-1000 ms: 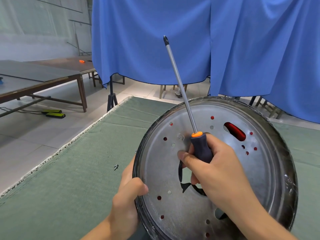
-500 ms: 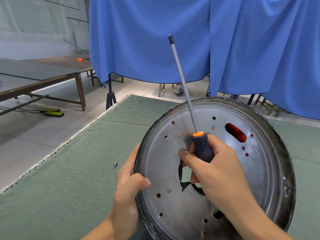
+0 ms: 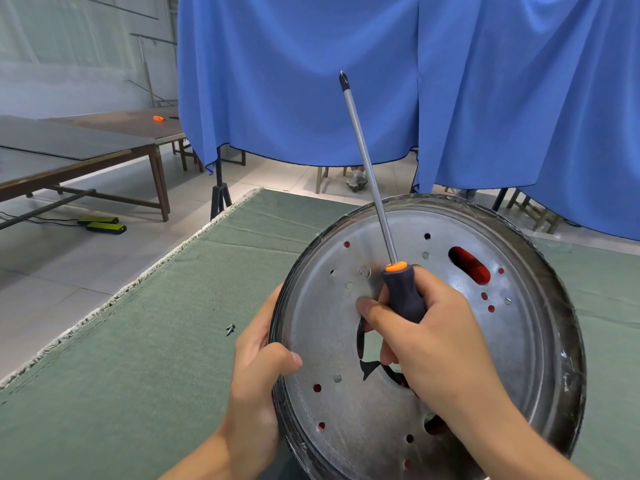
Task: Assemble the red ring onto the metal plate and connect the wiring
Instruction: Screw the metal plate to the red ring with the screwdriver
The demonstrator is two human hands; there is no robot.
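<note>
**Count of things in view**

One metal plate (image 3: 429,341), one screwdriver (image 3: 381,223), two hands: left hand (image 3: 258,372), right hand (image 3: 433,341). One loose screw (image 3: 230,329) on one green mat (image 3: 138,358). Two yellow-and-black blocks (image 3: 102,224) on the far-left floor. One small orange object (image 3: 158,118) on a far table.

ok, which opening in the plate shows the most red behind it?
The elongated slot at the upper right of the metal plate. It is a long oval filled with red; the other red-showing openings are small round holes.
</note>
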